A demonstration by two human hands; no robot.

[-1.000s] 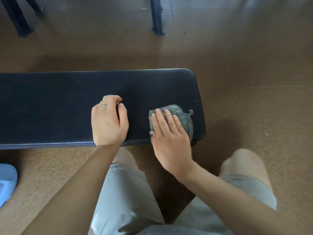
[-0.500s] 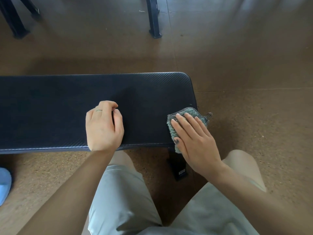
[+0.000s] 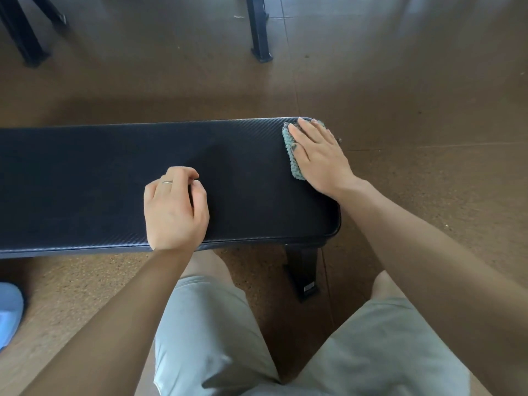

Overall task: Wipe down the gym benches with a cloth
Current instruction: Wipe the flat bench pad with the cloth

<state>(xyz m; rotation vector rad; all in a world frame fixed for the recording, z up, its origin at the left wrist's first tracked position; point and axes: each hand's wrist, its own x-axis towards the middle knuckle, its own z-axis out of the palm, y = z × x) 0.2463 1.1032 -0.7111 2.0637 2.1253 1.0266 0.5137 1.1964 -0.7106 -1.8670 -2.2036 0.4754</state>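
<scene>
With the right hand (image 3: 321, 155) pressing flat, fingers straight, on the teal knitted cloth (image 3: 292, 155) at the far right corner of the black textured padded worktop (image 3: 100, 181), and the left hand (image 3: 174, 207) resting loosely curled and empty mid-worktop, the cloth risks slipping off that corner.

The bench (image 3: 100, 181) ran crosswise before my knees, its end to my right. My left hand (image 3: 174, 210) rested on its near middle. My right hand (image 3: 320, 155) lay on the cloth (image 3: 293, 158) at the far right corner. Behind the bench stood a frame leg (image 3: 260, 32).
</scene>
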